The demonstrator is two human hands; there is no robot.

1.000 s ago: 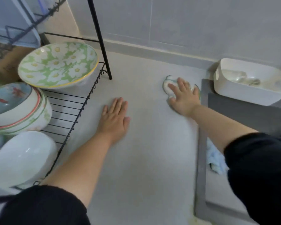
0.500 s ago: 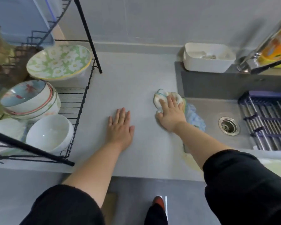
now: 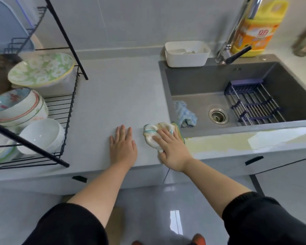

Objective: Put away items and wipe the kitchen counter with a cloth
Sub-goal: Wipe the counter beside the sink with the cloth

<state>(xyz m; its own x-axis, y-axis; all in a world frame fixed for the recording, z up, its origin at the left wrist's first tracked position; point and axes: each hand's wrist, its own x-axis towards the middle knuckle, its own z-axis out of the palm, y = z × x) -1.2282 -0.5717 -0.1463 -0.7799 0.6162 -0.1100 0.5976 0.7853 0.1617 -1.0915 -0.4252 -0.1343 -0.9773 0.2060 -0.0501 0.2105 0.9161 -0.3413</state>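
The left hand [image 3: 123, 145] is lying flat on the counter [image 3: 117, 89], with fingers straight and holding nothing, and it is sitting closer to the front edge than a second ago. Just to its right, the right hand [image 3: 171, 149] is pressing the cloth [image 3: 157, 132] down, its fingers stretched over the cloth and not wrapped around it. A second ago this cloth was far back, near the wall and the white tub [image 3: 185, 55]. Now it is arriving at the front, beside the near left corner of the sink [image 3: 254, 80]. So I am judging that one pull from back to front is ending. The strip along the sink is probably wiped, and the wider part toward the left is likely waiting.

On the left, the dish rack [image 3: 65, 110] with its bowls is standing on the counter. Its slanted black leg is reaching close to the front edge, so strokes that way are needing care. In the middle, bare counter is running back to the wall. The front edge is lying right under both wrists. On the right, the cloth is reaching the sink rim, and a blue rag [image 3: 185, 113] is lying inside the sink, near it.
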